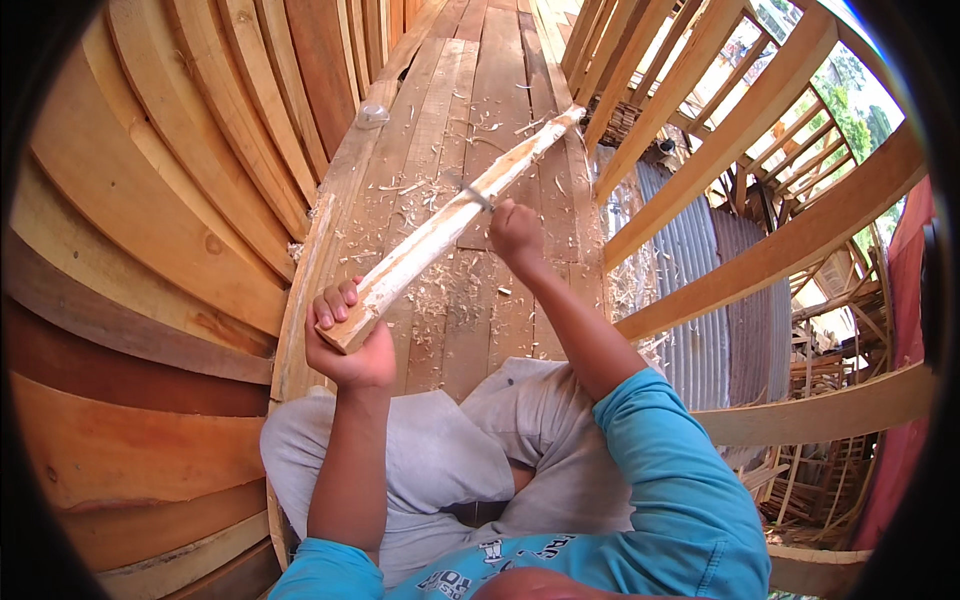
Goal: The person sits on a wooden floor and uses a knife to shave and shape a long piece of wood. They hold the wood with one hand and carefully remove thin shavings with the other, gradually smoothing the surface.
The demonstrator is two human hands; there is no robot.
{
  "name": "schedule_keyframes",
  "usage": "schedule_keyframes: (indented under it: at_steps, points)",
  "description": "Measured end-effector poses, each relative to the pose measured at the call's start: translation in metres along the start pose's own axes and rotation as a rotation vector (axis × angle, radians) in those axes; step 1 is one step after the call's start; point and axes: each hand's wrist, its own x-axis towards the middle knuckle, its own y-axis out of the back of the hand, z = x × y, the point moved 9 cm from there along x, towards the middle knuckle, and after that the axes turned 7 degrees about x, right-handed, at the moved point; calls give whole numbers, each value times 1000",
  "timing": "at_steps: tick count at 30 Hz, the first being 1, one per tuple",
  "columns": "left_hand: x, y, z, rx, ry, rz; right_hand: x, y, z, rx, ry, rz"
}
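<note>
A long wooden pole [430,238], pale and partly shaved, slants from near my knees up to the far right of the plank floor. Its near, square-cut end lies in my left hand [362,358], fingers curled over the top and thumb side underneath. My right hand [517,232] is a closed fist just right of the pole's middle. From that fist a short metal blade [479,198], which looks like a knife's, reaches across the pole and touches its surface. The handle is hidden inside the fist.
Curled wood shavings [410,187] litter the plank floor [490,90]. A small clear container [372,116] sits at the left edge. Curved timber planks [160,250] wall the left side; open wooden ribs [730,130] stand on the right, with corrugated metal sheets [690,290] beyond.
</note>
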Motion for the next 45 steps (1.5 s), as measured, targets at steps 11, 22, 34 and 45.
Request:
schedule_keyframes:
  at_steps: [11, 22, 34, 45]
  points:
    - [0, -15, -3, 14, 25, -95, 25, 13, 65, -37, -205, 66]
    - [20, 16, 4, -41, 20, -19, -12, -17, -10, -163, 22, -211]
    - [15, 1, 6, 23, 1, -105, -39, -11, -45, -19, -1, -193]
    - [6, -3, 8, 20, -12, -143, -64, -3, -87, -203, -16, -302]
